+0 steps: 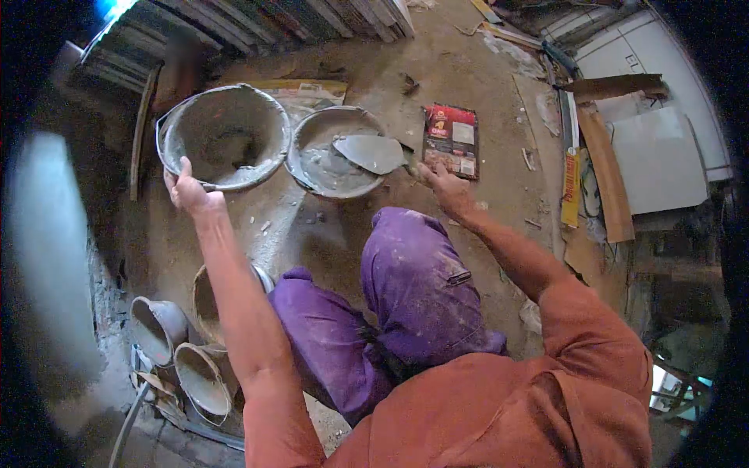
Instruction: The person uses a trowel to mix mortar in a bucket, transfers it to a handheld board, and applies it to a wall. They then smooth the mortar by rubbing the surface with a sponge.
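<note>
My left hand (pixel 191 189) grips the near-left rim of a large, mortar-smeared bucket (pixel 204 129), which is tilted with its opening towards me. Dark residue and a little grey mix show inside it. Touching it on the right is a smaller bucket (pixel 300 140) holding wet grey mortar (pixel 326 170). A trowel (pixel 370 154) reaches over this bucket, its broad blade above the mortar. Closed round the trowel's handle is my right hand (pixel 446 187), just beside a red and black printed packet (pixel 441 126) on the ground.
Several dirty buckets (pixel 160 331) stand at lower left, near a hose (pixel 125 433). Wooden boards (pixel 605 175) and a white panel (pixel 659 160) lie at right. Corrugated sheets (pixel 328 19) line the far side. A yellow printed bag (pixel 312 90) lies behind the buckets.
</note>
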Available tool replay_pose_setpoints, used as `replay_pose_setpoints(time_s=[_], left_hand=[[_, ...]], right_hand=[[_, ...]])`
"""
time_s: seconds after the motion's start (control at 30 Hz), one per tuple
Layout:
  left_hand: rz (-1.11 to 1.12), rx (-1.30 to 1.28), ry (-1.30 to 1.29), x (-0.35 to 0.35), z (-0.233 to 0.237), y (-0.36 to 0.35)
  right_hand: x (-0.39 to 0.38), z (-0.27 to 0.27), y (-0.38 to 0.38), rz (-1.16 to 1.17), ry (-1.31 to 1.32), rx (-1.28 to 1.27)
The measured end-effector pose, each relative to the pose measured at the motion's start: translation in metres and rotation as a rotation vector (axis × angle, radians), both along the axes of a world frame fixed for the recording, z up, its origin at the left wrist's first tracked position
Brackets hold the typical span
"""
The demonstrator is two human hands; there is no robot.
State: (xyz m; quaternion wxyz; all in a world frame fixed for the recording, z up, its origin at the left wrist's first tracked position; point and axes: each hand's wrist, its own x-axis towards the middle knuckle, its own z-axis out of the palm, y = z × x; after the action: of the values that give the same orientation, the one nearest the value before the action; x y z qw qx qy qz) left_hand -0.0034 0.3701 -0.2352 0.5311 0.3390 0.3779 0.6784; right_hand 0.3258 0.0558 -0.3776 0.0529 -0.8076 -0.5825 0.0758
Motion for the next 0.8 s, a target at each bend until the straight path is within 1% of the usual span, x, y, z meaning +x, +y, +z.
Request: replay_pose_setpoints(time_s=[0.1, 0.17, 0.23, 0.27, 0.33, 0.37, 0.43, 0.47, 0.53, 0.57, 0.63, 0.67, 0.73, 0.8], left_hand=[[-0.022, 0.005, 0.018, -0.002, 0.005, -0.007], [-0.037, 0.026, 0.024, -0.008, 0.004, -0.002], [-0.045, 0.005, 0.021, -0.008, 0.013, -0.008], [-0.052, -0.012, 0.021, -0.007, 0.018, -0.012], [-0.064, -0.008, 0.026, -0.008, 0.017, -0.011], [-0.076, 0.000, 0.031, -0.008, 0.020, -0.010], [-0.080, 0.016, 0.021, -0.003, 0.020, -0.011], [-0.093, 0.027, 0.019, -0.001, 0.021, -0.012], [-0.105, 0.046, -0.077, 0.005, 0.020, -0.015], [-0.101, 0.074, -0.087, 0.007, 0.017, -0.013], [-0.083, 0.103, -0.082, 0.007, 0.006, -0.005], [-0.087, 0.085, -0.112, 0.010, 0.008, -0.007], [-0.078, 0.120, -0.053, 0.012, 0.010, -0.010], [-0.094, 0.116, -0.012, 0.012, 0.018, -0.015]], right_hand=[[0.014, -0.010, -0.018, -0.036, -0.051, -0.048], [0.037, -0.015, -0.047, 0.016, -0.037, 0.072], [0.043, 0.024, -0.070, -0.043, 0.004, -0.006], [0.051, 0.032, -0.082, -0.039, 0.002, -0.005], [0.062, 0.043, -0.102, -0.022, -0.041, 0.083], [0.060, 0.051, -0.103, -0.018, -0.045, 0.088], [0.057, 0.063, -0.101, -0.018, 0.165, 0.253], [0.057, 0.060, -0.094, -0.008, 0.164, 0.255], [0.050, 0.051, -0.064, -0.222, 0.552, 0.059], [0.039, 0.061, -0.045, -0.203, 0.551, 0.072], [0.016, 0.092, -0.014, -0.487, 1.303, -0.183], [0.018, 0.085, -0.013, -0.459, 1.302, -0.178], [0.029, 0.061, -0.027, -0.528, 1.377, -0.146], [0.052, 0.081, -0.046, -0.536, 1.399, -0.305]])
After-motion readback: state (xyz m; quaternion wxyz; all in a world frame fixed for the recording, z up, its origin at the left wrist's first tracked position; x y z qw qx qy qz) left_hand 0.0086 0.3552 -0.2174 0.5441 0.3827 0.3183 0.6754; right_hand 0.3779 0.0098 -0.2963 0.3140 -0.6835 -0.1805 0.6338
